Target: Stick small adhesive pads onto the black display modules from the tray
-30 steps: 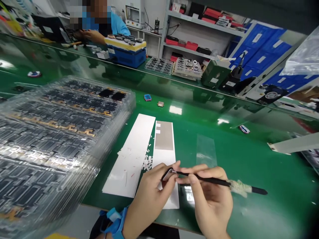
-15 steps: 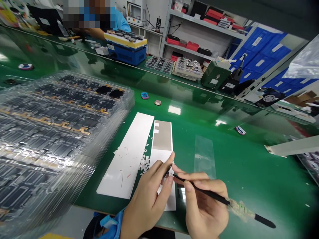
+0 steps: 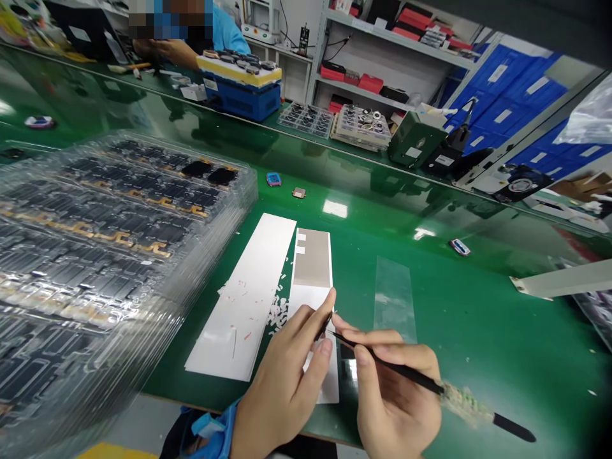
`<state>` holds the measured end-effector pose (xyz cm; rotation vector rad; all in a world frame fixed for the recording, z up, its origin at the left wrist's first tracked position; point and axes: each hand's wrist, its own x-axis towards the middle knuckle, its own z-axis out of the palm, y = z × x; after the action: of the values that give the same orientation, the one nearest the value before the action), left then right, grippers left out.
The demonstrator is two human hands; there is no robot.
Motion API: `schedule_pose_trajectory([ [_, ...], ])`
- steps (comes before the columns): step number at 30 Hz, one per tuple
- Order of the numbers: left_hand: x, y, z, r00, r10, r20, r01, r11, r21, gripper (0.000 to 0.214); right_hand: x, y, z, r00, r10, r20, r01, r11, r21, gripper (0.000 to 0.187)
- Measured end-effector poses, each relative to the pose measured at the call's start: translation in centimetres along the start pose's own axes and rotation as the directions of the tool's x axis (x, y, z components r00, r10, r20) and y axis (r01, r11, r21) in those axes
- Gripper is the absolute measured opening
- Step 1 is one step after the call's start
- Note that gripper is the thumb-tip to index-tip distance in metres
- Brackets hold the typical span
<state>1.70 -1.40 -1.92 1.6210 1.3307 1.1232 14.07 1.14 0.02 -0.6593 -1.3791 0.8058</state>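
Observation:
My left hand is closed, pinching a small dark flat part between its fingers and thumb; most of the part is hidden. In my right hand is a pair of black tweezers, with clear tape wound round the rear. Their fine tip points left and meets the edge of the small part. Beneath both hands lies a white sheet with a grey-brown adhesive area on its far half. Left of it rests a longer white strip, scattered with tiny scraps. White offcuts lie between the two.
A tall stack of clear trays holding dark screen parts fills the left. A clear plastic film lies right of the sheet. Small watch-like parts dot the green table. Across the bench sits a person in blue.
The view has shifted slightly. My hands keep nearly the same pose, with the tweezer tip still at the small part. The person across the bench has moved their hands.

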Motion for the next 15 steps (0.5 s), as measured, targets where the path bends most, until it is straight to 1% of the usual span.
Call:
schedule_pose_trajectory([
  [12, 0.24, 0.16, 0.04, 0.999, -0.04, -0.004, 0.039, 0.999, -0.036, 0.051, 0.01, 0.05, -0.03, 1.0, 0.014, -0.017, -0.015, 0.999, -0.038, 0.019],
  [15, 0.28, 0.09, 0.11, 0.999, -0.045, -0.006, 0.045, 0.999, -0.018, 0.051, 0.0, 0.06, -0.18, 1.0, 0.016, -0.017, -0.016, 0.999, -0.042, 0.021],
])
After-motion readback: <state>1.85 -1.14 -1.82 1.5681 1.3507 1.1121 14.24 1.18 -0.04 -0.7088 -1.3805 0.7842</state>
